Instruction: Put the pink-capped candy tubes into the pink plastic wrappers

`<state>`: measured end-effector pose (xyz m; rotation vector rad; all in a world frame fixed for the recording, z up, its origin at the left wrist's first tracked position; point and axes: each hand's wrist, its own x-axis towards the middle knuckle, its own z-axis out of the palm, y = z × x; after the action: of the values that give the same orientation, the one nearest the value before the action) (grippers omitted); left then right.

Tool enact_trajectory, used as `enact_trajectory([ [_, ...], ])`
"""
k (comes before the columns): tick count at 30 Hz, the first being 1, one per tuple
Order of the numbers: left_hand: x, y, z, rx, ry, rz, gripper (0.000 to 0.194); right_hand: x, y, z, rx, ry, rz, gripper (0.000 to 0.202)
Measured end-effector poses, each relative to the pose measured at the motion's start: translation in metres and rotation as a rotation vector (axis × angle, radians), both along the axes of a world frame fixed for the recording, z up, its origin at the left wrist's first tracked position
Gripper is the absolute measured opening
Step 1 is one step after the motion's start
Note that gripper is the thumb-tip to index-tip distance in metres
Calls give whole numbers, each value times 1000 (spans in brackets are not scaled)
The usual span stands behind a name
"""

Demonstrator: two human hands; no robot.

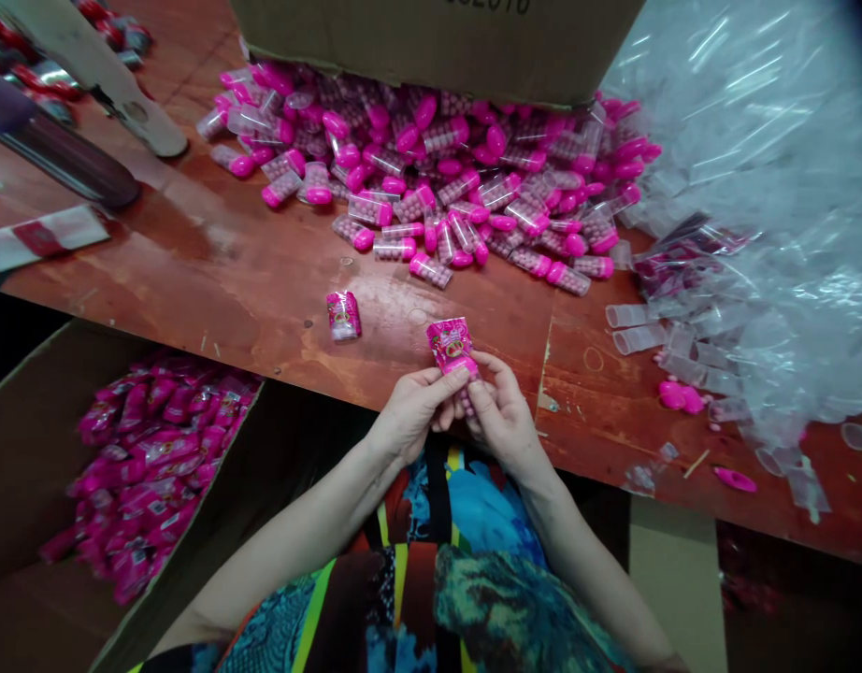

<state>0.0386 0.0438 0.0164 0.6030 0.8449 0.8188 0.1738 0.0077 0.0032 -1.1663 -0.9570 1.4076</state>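
Shows a printed pink wrapper (449,341) between both hands, upper end flared, over the near edge of the desk (263,271). Meets, at the lower end of the wrapper, the pink top of a bead-filled tube (466,404), partly hidden by fingers; cannot tell exactly where wrapper and tube join. Closes the left hand (407,411) in a pinch at the wrapper's lower edge, thumb on top, fingers curled beneath. Closes the right hand (502,411) lightly around the tube, thumb along the side, index finger bent near the wrapper.

Left of the printed pink wrapper, see a small wrapped packet (344,316) lying flat on the desk, well apart from the hands. Beyond the wrapper, see a broad pile of pink-capped tubes (431,201) with pale pink beads, and behind that a cardboard box (438,42). Right of the wrapper, notice empty clear tubes (639,338), a heap of clear plastic (768,187), dark pink printed film (690,257), pink caps (680,396) and a loose pink piece (735,479). Far left of the wrapper, notice a dark cylinder (73,154), a pale post (108,75) and a red-marked white strip (45,236). Lower left of the wrapper, find an open carton (35,402) holding many pink packets (157,458).
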Motion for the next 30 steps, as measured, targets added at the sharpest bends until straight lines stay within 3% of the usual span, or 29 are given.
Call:
enact_trajectory([
  [6,-6,6,6,-2,-31,-8,43,-6,-2,-6,94,-106,-64,38],
  [13,-5,6,5,18,-154,-66,40,1,-2,-1,-118,89,0,54],
  [20,-4,1,-8,23,-99,-43,37,-5,-9,-15,158,-267,-105,49],
  [24,-4,1,-9,1,-81,-41,36,-6,-7,-9,-4,-33,-66,50],
  [27,-8,3,-5,-7,-95,-76,33,-2,-5,-1,-160,187,45,58],
  [30,-9,3,-4,-1,-118,-88,33,2,-4,0,-151,195,131,66],
])
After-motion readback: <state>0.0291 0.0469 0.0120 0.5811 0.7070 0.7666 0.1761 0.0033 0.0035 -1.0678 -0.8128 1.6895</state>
